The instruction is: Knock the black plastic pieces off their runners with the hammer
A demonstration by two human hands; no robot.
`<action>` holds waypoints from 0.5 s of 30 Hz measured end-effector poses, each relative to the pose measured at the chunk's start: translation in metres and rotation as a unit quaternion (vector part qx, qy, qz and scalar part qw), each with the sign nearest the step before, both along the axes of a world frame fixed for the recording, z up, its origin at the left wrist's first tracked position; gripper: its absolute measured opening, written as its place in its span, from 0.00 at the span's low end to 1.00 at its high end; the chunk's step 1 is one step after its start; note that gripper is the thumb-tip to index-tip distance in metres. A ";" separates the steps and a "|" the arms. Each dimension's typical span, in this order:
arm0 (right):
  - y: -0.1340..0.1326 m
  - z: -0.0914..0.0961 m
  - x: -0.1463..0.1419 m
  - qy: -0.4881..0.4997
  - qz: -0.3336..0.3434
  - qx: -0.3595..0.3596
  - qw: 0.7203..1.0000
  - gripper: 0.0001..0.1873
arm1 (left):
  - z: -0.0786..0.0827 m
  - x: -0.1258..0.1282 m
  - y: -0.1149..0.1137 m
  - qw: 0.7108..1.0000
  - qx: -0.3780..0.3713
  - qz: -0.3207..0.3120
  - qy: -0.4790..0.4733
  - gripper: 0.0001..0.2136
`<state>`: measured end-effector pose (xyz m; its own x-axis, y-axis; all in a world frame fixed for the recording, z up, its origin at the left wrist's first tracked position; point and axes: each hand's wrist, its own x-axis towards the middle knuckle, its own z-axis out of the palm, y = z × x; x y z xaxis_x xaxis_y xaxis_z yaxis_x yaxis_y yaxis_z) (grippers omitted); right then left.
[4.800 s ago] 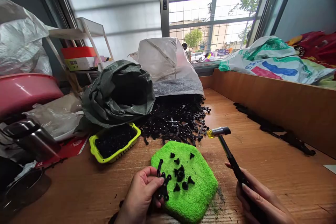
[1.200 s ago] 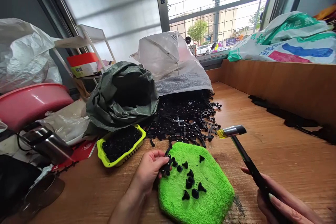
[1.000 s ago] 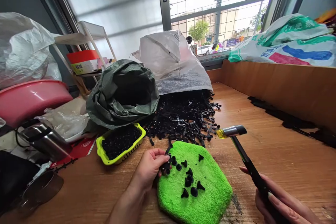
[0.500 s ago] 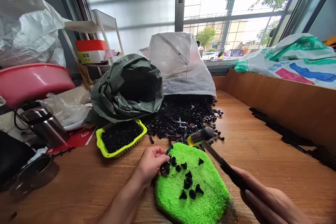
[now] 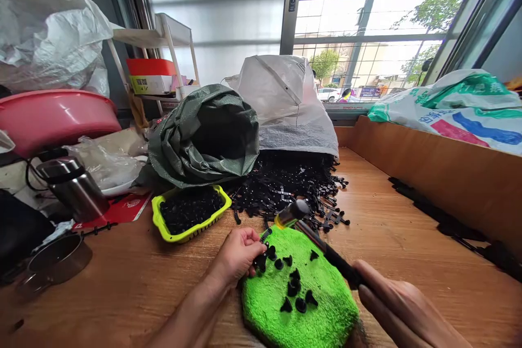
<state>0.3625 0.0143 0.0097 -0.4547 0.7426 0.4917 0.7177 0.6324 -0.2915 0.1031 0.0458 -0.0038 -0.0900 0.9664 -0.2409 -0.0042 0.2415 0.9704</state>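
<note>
My left hand (image 5: 238, 255) rests at the left edge of a thick pad covered in bright green towelling (image 5: 326, 318). Its thumb and fingers pinch a small black strip-shaped part (image 5: 266, 235), partly hidden by the fingers. Wrapped around the black handle of a hammer (image 5: 332, 258) is my right hand (image 5: 402, 302). The hammer's head, yellow at one end and dark at the other, hovers over the pad's far left edge, close to the pinched part. Several black flared plugs (image 5: 293, 286) lie scattered on the towelling, some upright and some tipped over.
A yellow basket (image 5: 187, 236) full of small black pieces stands left of the pad. Behind lies a heap of black parts (image 5: 285, 185), spilling from a white sack (image 5: 285, 98). Beside it is an open dark green sack (image 5: 196, 136). Farther left are a clear cup (image 5: 61, 263) and a steel flask (image 5: 75, 187).
The hammer head has come left, nearer the part in my left hand. My right hand has shifted left too. My left hand keeps its pinch, and the whole view has shifted slightly.
</note>
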 end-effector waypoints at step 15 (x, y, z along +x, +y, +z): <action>-0.002 0.009 -0.007 -0.055 0.035 -0.029 0.997 0.32 | 0.002 0.000 0.002 1.000 0.003 0.006 0.020 0.08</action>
<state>0.3557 0.0127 0.0190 -0.5555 0.7323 0.3938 0.7016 0.6670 -0.2507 0.1033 0.0474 -0.0014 -0.1104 0.9665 -0.2319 0.0323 0.2367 0.9710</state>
